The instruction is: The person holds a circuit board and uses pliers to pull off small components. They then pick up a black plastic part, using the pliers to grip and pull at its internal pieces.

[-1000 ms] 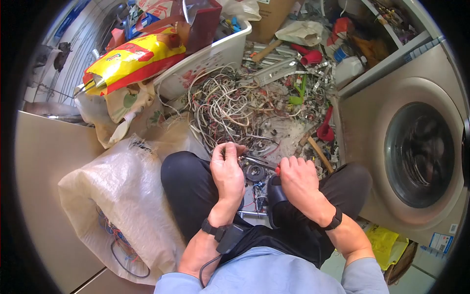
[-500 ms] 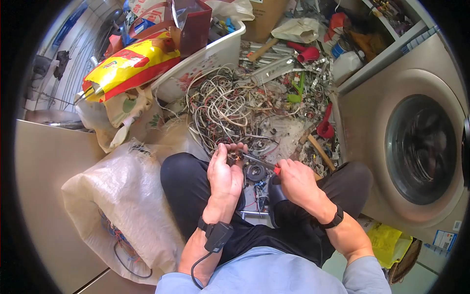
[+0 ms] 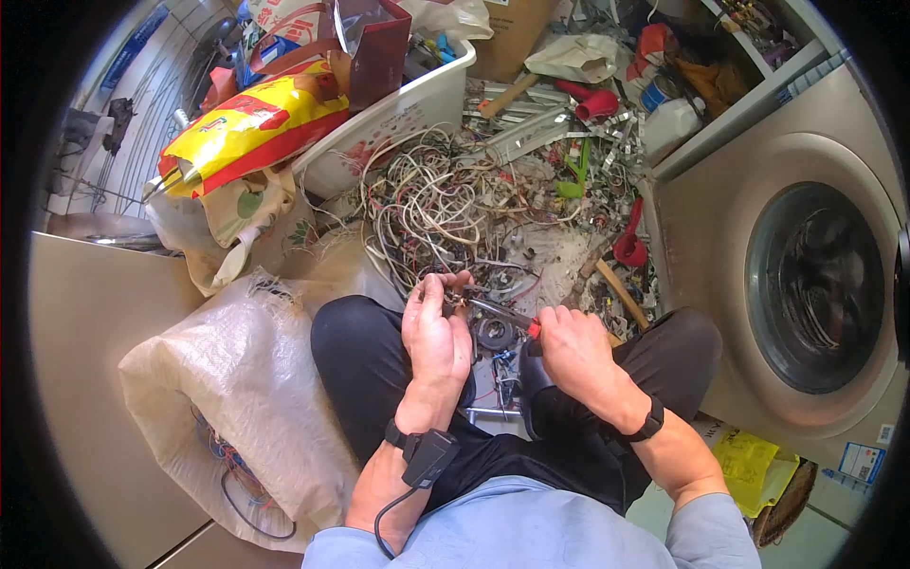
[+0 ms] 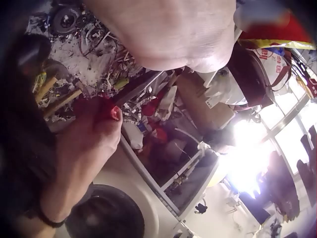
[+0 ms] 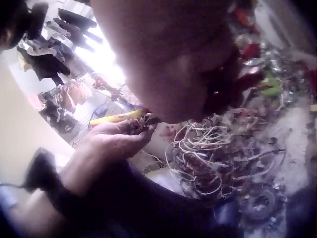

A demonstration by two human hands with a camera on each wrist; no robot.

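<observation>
My left hand [image 3: 434, 337], palm turned up, holds a small dark part with copper-coloured bits [image 3: 459, 303] between thumb and fingers. My right hand [image 3: 576, 349] grips the red handle of a tool with a long metal shaft [image 3: 502, 312]. Its tip meets the small part at the left fingertips. In the left wrist view the tool's dark shaft [image 4: 138, 89] points up and right from the right fist [image 4: 89, 144]. The right wrist view shows the left hand [image 5: 111, 144] dimly, pinching the part. The exact kind of tool is hidden by the grip.
Tangled cables [image 3: 427, 204] and metal scraps lie ahead of the knees. A black ring-shaped part [image 3: 494, 334] sits below the hands. Nearby are a wooden handle [image 3: 622, 299], a red scoop-like thing [image 3: 630, 245], a white woven sack [image 3: 237, 379], a white bin [image 3: 379, 119] and a washing machine [image 3: 701, 256].
The left hand has turned palm-up since one second ago and its fingers have since drawn in around the small part. The right hand stays nearly in place with the tool.
</observation>
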